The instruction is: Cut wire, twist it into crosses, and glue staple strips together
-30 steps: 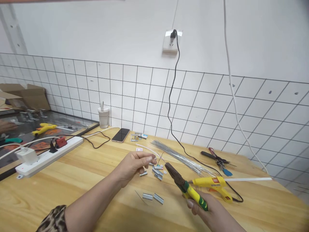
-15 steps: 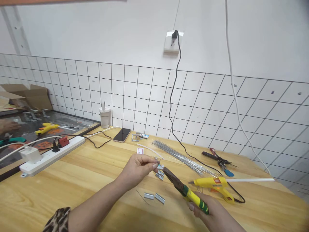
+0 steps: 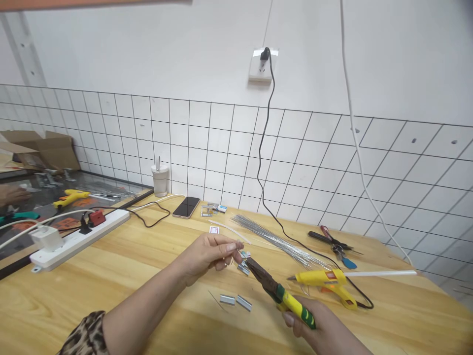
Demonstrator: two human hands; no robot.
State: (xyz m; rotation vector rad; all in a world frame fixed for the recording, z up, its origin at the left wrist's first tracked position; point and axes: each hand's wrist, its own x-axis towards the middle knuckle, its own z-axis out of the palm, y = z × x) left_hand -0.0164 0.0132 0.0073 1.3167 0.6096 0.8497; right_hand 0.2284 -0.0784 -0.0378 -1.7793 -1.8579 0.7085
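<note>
My left hand is closed in a pinch on a small bent piece of wire, mostly covered by the fingertips. My right hand is wrapped round the yellow-and-green handles of a pair of pliers. The rusty jaws point up and left, just right of my left fingertips; whether they touch the wire is unclear. Below the jaws, two short metal channel pieces lie on the wooden table beside a thin loose wire. More small metal parts lie behind the fingertips, partly hidden.
On the right lie a yellow glue gun with a glue stick, and dark-handled pliers. A bundle of straight wires stretches behind my hands. Further left are a phone, a cup and a power strip. Another person's hand shows far left.
My left fingers have turned and shifted slightly with the wire piece. The pliers have moved a little to the left. The view has shifted slightly.
</note>
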